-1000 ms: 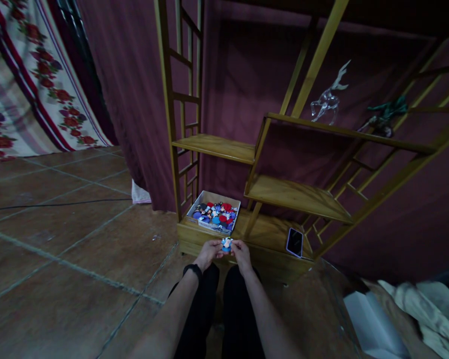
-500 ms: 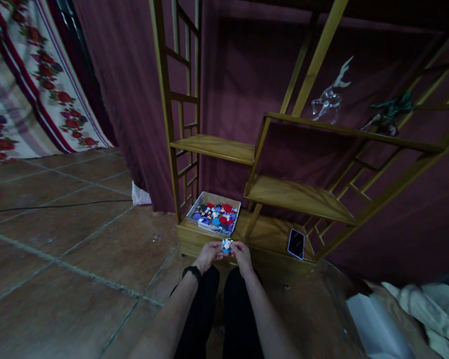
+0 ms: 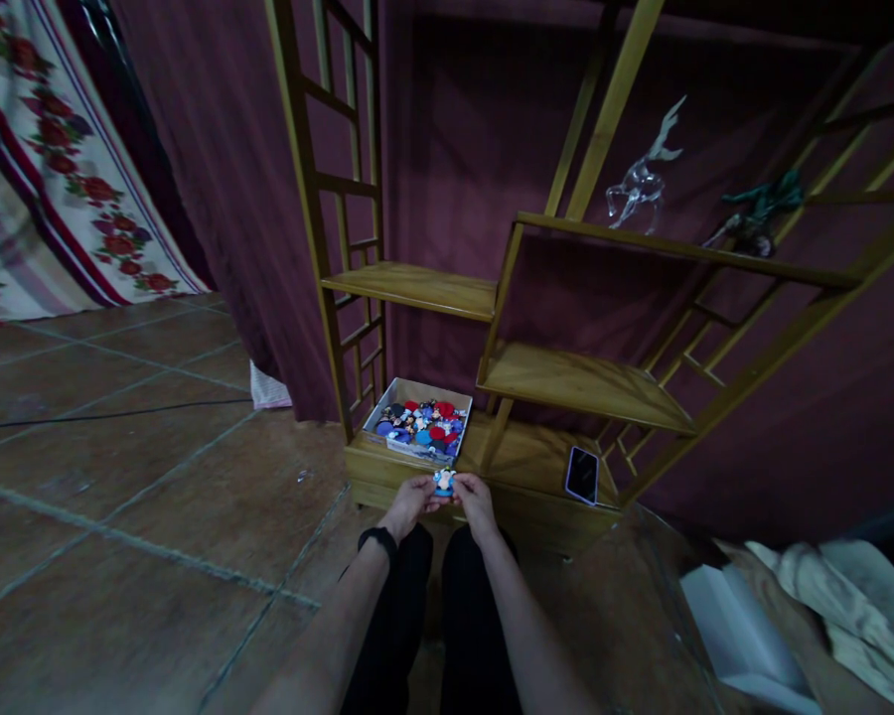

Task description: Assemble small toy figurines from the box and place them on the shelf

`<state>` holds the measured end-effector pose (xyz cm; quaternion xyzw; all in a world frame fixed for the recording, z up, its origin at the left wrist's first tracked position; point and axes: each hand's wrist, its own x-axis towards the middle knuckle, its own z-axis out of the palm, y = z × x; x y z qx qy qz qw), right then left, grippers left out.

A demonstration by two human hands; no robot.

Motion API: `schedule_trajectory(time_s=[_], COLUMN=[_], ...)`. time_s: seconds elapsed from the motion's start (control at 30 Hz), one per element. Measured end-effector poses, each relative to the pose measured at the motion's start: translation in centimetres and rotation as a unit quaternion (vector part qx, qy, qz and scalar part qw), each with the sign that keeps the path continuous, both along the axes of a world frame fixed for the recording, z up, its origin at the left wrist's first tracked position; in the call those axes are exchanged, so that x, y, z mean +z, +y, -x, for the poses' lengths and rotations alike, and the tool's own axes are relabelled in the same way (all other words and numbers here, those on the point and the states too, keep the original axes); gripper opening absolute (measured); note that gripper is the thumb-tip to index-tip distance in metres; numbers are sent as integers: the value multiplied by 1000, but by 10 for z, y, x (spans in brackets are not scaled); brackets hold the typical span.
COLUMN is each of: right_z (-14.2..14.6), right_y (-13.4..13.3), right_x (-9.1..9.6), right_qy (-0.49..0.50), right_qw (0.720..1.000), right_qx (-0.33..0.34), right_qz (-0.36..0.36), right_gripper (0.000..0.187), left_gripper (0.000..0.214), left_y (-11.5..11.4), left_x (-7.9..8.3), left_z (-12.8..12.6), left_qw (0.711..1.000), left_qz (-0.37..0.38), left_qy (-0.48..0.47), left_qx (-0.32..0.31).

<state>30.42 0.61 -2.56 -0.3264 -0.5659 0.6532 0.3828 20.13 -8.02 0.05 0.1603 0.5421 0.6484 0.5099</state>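
Observation:
Between my two hands is a small figurine (image 3: 444, 483) with a light blue base and a pale, white-and-blue upper part. My left hand (image 3: 415, 500) pinches it from the left side, and my right hand (image 3: 475, 497) grips it from the right. Both hands are above my knees, just in front of the shelf's low front edge. Right behind them, a shallow white box (image 3: 398, 445) stands on the lowest shelf, filled with several small figurines on red, blue, purple and black bases. The figurine's finer details are too small to make out.
The wooden display shelf (image 3: 409, 288) rises in front of me, with a phone (image 3: 582, 475) lying on its lowest board. A clear glass deer (image 3: 639, 186) and a dark green figure (image 3: 761, 214) stand on an upper board. At the right, a white box (image 3: 745, 626) lies on the floor near some cloth.
The whole view has shifted slightly, so the shelf and box appear a little farther left. Both hands still hold the figurine, which seems slightly turned.

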Motion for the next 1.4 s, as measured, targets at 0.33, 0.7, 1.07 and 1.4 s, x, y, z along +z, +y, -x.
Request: schedule_trajectory(time_s=[0.33, 0.7, 1.07, 1.4], right_z=[0, -1, -1, -1], right_y=[3, 2, 3, 3], right_x=[-4, -2, -4, -7], right_qy=[-13, -9, -25, -28], right_qw=[1000, 1000, 999, 999], right_qx=[-4, -7, -5, -5], right_qz=[-5, -11, -26, -26], right_gripper=[27, 22, 20, 22], left_gripper=[14, 11, 17, 10], left_y=[1, 1, -2, 1], left_x=[1, 0, 0, 1], left_z=[-1, 0, -1, -2], left_qw=[1000, 1000, 1000, 1000], left_qz=[-1, -8, -9, 6], left_qy=[20, 9, 23, 21], left_qx=[-8, -17, -17, 7])
